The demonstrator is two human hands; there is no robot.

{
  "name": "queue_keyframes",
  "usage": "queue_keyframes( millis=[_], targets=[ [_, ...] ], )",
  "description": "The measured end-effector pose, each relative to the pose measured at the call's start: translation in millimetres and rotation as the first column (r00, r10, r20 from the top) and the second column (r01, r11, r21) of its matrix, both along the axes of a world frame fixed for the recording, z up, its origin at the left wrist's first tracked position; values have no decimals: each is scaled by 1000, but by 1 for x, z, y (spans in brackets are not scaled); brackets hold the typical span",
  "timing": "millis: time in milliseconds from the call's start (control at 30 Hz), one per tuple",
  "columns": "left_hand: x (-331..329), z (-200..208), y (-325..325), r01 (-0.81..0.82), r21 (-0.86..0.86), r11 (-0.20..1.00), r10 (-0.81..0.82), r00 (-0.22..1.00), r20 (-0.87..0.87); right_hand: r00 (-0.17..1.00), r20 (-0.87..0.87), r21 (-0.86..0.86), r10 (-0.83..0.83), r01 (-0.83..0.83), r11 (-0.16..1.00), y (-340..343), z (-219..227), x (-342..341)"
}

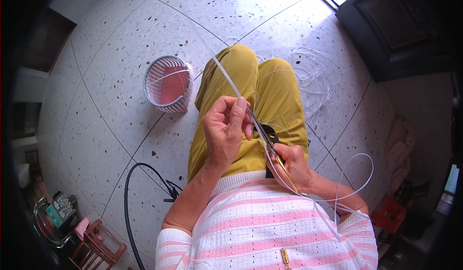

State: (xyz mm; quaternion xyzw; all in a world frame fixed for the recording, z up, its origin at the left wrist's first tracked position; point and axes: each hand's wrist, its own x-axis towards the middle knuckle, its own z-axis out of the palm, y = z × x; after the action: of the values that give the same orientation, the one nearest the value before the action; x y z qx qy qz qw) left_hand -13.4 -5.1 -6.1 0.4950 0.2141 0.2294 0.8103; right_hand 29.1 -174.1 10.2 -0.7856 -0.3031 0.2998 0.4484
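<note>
My left hand [226, 128] pinches a narrow white plastic strip [225, 73] between thumb and fingers above my lap. The strip runs up past my knees, and its other end trails down beside my right hand. My right hand [292, 166] is closed around a slim, dark-and-gold metal tool [264, 134]; its exact kind I cannot tell. The tool's dark end reaches my left fingertips, along the strip. A loose loop of white strip [372, 166] curls over my right forearm. Something black [272, 134] lies on my lap behind the tool, partly hidden.
On the speckled tile floor, left of my knees, stands a pink-and-white woven basket [189, 94]. Tangled white strips [313, 84] lie right of my knees. A black cable [126, 197] curves at lower left, near a small wooden stool [99, 243]. A red crate [387, 213] stands at right.
</note>
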Motion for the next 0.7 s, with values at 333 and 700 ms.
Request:
queue_keyframes(
  millis=[333, 700],
  targets=[
    [4, -3, 8, -28, -38, 999, 29, 999, 38, 999, -39, -34, 22, -23, 999, -6, 2, 0],
    [0, 1, -1, 7, -38, 999, -7, 1000, 3, 1000, -8, -20, 12, -12, 1000, -2, 1, 2]
  ],
)
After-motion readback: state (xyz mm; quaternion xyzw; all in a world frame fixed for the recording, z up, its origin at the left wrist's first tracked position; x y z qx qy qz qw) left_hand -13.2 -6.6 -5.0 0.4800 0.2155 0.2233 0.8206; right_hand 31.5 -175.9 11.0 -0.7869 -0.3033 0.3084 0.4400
